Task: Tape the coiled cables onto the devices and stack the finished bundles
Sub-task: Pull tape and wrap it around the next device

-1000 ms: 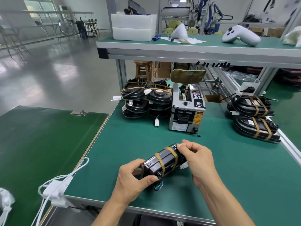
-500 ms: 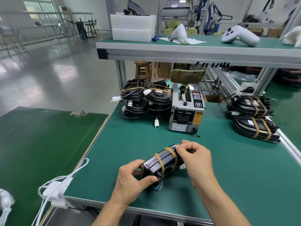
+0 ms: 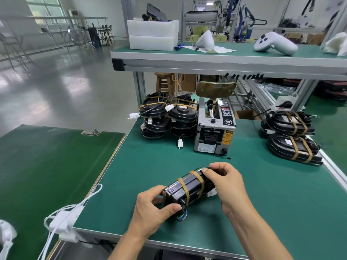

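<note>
The left hand (image 3: 152, 209) curls thumb and fingers round the near end of the black device bundle (image 3: 189, 186), while the right hand (image 3: 228, 186) pinches its far end, fingertips pressing what seems to be the tape strip (image 3: 199, 180). The bundle lies tilted near the green mat's (image 3: 262, 203) front edge. Behind stands the tape dispenser (image 3: 215, 126), untaped devices (image 3: 169, 117) just left of it, and finished bundles (image 3: 293, 139) stacked at the right edge.
</note>
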The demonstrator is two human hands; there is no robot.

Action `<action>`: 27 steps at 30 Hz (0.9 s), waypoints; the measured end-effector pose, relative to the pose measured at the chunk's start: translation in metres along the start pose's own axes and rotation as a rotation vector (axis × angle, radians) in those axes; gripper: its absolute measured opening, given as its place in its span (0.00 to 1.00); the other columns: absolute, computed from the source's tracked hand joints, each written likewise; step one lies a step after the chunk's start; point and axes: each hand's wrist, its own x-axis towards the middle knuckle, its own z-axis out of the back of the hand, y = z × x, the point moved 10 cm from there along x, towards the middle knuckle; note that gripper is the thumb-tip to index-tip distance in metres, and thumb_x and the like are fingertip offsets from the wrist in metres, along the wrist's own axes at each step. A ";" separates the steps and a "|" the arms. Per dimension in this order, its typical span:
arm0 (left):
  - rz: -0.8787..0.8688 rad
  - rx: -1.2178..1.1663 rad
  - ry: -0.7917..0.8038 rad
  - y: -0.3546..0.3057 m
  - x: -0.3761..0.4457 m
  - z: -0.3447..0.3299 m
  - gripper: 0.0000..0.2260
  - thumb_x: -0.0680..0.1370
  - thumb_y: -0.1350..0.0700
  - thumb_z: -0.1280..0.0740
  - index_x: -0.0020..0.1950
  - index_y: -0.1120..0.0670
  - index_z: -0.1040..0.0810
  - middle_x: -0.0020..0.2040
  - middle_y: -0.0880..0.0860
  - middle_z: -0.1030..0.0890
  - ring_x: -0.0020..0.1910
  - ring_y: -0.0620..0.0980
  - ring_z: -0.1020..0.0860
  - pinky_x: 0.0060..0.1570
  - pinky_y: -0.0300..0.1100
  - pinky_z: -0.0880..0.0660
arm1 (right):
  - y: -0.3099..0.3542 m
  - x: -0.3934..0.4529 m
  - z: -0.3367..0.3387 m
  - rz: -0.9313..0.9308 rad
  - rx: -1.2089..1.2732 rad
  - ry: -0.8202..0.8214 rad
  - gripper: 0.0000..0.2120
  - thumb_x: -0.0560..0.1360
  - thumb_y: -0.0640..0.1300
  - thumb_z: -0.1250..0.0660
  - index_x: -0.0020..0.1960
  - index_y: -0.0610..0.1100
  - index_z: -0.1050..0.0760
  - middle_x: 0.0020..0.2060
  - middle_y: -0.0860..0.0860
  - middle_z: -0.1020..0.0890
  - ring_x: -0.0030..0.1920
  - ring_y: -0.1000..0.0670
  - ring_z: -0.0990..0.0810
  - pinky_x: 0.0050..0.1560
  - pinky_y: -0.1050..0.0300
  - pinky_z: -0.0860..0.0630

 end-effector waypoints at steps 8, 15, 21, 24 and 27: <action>-0.004 0.005 -0.003 -0.001 0.000 0.000 0.22 0.67 0.28 0.20 0.50 0.43 0.13 0.43 0.53 0.12 0.42 0.48 0.15 0.45 0.40 0.19 | -0.004 0.003 -0.008 -0.018 0.040 0.022 0.08 0.75 0.36 0.26 0.50 0.48 0.18 0.43 0.50 0.15 0.34 0.59 0.19 0.34 0.64 0.24; -0.008 0.026 0.007 0.000 0.000 0.000 0.22 0.67 0.30 0.19 0.51 0.43 0.13 0.42 0.50 0.13 0.41 0.43 0.16 0.44 0.37 0.20 | 0.006 -0.005 -0.013 0.089 -0.111 0.116 0.22 0.65 0.53 0.19 0.57 0.55 0.21 0.52 0.55 0.16 0.49 0.59 0.17 0.46 0.65 0.23; 0.002 0.042 0.017 0.003 0.000 0.000 0.22 0.68 0.30 0.19 0.51 0.44 0.13 0.43 0.49 0.13 0.41 0.45 0.15 0.44 0.39 0.19 | -0.008 0.001 -0.002 -0.038 0.137 0.174 0.12 0.80 0.47 0.29 0.63 0.50 0.19 0.55 0.50 0.13 0.51 0.57 0.15 0.52 0.58 0.24; 0.014 0.056 0.006 0.008 -0.001 0.001 0.23 0.70 0.30 0.20 0.55 0.45 0.13 0.47 0.52 0.12 0.46 0.55 0.12 0.48 0.51 0.15 | -0.014 0.004 0.010 0.005 0.131 0.158 0.10 0.84 0.47 0.34 0.63 0.50 0.19 0.54 0.54 0.12 0.55 0.59 0.15 0.57 0.59 0.23; 0.004 0.055 -0.019 0.011 0.000 0.005 0.22 0.72 0.31 0.21 0.57 0.44 0.12 0.50 0.53 0.11 0.50 0.60 0.12 0.52 0.59 0.15 | -0.019 0.000 0.008 0.069 -0.063 0.227 0.14 0.81 0.52 0.31 0.66 0.53 0.20 0.57 0.60 0.15 0.60 0.63 0.19 0.55 0.74 0.26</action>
